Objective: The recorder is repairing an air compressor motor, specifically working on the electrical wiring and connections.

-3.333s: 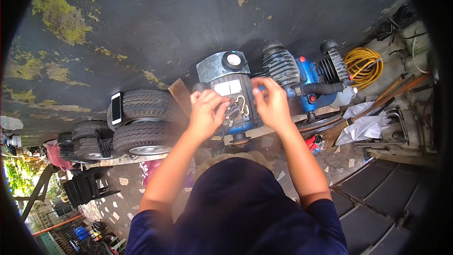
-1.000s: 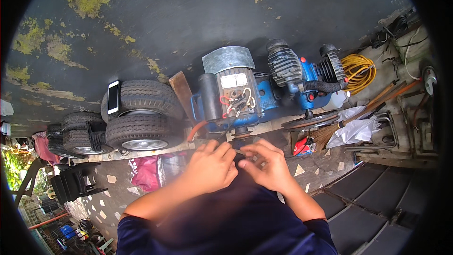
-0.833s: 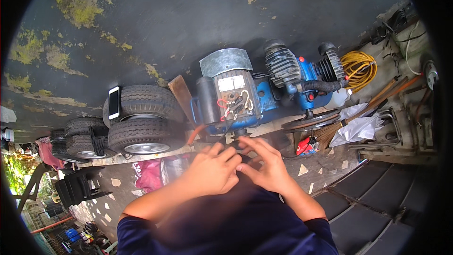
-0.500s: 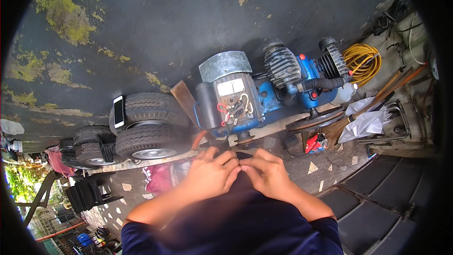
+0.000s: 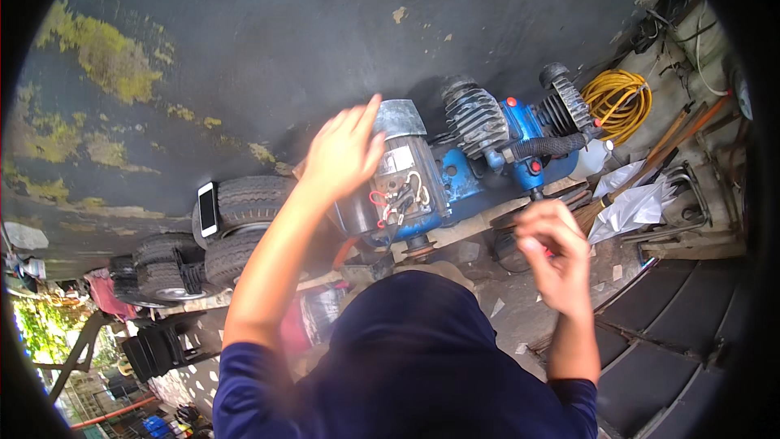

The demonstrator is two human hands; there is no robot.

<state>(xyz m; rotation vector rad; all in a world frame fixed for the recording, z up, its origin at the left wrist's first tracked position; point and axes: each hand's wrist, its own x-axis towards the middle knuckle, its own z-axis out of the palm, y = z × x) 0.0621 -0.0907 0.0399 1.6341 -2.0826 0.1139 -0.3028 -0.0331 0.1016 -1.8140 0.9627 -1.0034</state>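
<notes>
Far left, a white phone (image 5: 208,208) lies on top of stacked tyres (image 5: 244,223). Next along, the left hand (image 5: 341,153) is up at the electric motor (image 5: 394,187), fingers spread and loose, gripping nothing, palm just over the motor's upper left side. The motor sits centre frame with its terminal box open, red and white wires (image 5: 396,195) showing. To its right stands the blue compressor head (image 5: 504,134) with ribbed cylinders. Then the right hand (image 5: 555,254), well clear of the motor, fingers curled in; whether it pinches something I cannot tell. Far right, a yellow coiled hose (image 5: 617,97).
</notes>
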